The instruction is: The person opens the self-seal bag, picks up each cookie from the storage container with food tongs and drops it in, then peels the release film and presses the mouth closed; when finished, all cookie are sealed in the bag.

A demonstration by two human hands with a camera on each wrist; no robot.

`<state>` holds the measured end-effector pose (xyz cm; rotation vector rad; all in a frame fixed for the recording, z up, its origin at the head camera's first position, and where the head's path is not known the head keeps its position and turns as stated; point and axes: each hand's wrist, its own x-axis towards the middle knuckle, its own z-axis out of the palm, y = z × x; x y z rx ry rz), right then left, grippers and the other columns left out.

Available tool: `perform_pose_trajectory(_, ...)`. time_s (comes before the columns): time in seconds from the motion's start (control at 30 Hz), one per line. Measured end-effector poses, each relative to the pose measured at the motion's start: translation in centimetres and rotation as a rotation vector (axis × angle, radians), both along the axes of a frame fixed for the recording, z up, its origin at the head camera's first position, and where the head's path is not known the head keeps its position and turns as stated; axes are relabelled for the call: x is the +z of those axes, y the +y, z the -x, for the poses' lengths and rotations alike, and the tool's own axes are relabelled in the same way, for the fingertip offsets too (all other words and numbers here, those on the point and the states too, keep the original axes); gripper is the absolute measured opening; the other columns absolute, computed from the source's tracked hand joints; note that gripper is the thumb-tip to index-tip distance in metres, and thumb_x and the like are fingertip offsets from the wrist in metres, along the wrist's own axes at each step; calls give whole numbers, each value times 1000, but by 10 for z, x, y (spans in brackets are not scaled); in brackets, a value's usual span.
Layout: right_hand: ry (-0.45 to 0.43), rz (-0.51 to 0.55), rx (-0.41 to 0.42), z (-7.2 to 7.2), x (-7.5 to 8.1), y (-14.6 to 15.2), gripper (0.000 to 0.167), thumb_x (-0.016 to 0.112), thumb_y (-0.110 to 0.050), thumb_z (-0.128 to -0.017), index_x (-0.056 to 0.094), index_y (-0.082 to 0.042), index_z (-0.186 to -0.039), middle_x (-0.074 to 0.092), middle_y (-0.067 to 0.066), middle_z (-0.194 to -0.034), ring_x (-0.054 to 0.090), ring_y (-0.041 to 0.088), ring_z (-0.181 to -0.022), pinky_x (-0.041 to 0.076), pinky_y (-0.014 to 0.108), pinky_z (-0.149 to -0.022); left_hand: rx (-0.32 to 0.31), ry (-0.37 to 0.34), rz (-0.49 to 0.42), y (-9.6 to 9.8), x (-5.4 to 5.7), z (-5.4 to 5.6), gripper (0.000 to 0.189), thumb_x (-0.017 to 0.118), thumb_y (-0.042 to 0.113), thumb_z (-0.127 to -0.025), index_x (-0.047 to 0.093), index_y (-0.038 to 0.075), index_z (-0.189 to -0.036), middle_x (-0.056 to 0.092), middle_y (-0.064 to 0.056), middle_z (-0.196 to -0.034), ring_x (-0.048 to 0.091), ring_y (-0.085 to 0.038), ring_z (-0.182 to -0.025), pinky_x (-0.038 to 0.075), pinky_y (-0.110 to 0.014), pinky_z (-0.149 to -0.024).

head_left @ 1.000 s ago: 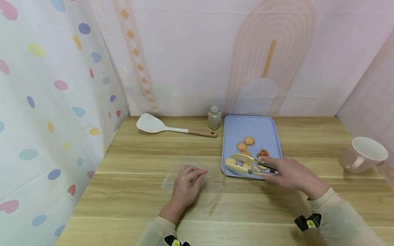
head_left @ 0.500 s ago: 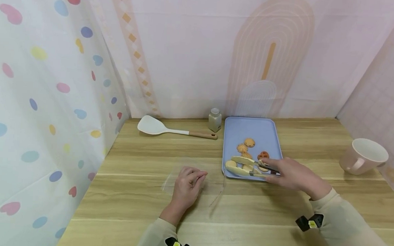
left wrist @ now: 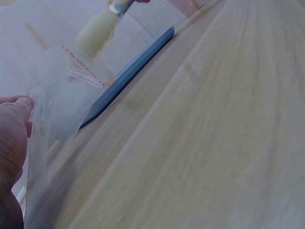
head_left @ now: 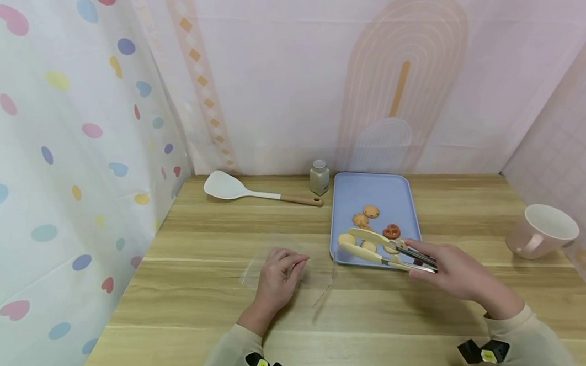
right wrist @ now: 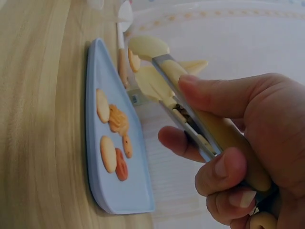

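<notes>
My right hand (head_left: 459, 272) grips a pair of tongs (head_left: 364, 254) with pale yellow tips, held over the near part of a blue tray (head_left: 372, 187). A round biscuit (right wrist: 135, 60) sits between the tong tips, raised above the tray in the right wrist view. Several other biscuits lie in the tray, among them a reddish pretzel-shaped one (head_left: 391, 231). My left hand (head_left: 275, 276) pinches a clear plastic bag (left wrist: 64, 107) with red print along an edge. The bag stands upright beside the tray's near left corner and is hard to make out from above.
At the back left lies a white spatula (head_left: 225, 185) with a wooden handle. A small glass jar (head_left: 319, 178) stands between it and the tray. On the right of the wooden table (head_left: 206, 327) is a pale pink mug (head_left: 539, 232).
My right hand has moved to the right and towards me, and the tongs have shifted right with the biscuit between their tips. The left hand keeps its place on the bag.
</notes>
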<state>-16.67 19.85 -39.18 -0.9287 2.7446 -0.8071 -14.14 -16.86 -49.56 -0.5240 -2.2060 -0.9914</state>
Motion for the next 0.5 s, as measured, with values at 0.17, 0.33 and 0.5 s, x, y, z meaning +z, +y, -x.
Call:
perform_pose_trajectory(0.17,62,70,68,-15,3,1,59,70,-29,-89,50,-3,-138,54,-10,-72,38,-3,-49,39,21,-50,-2,18,6,0,1,1,9,73,6,-85,76,12,-91,66,1,-87,57,-17,-87,48,-30,-73)
perform_pose_trajectory(0.33,122,96,167,-24,2,-8,56,70,-30,-89,53,-4,-136,57,-13,-81,42,-5,-54,42,19,-54,-9,11,5,-1,1,1,9,72,7,-85,75,12,-92,66,0,-87,58,-18,-87,48,-29,-71)
perform_pose_trajectory(0.5,87,54,189,-28,-2,-19,55,67,-36,-90,53,-9,-136,59,-17,-87,45,-5,-56,43,19,-55,-19,-20,-7,0,1,1,9,69,8,-88,75,12,-93,67,1,-88,58,-18,-89,48,-30,-73)
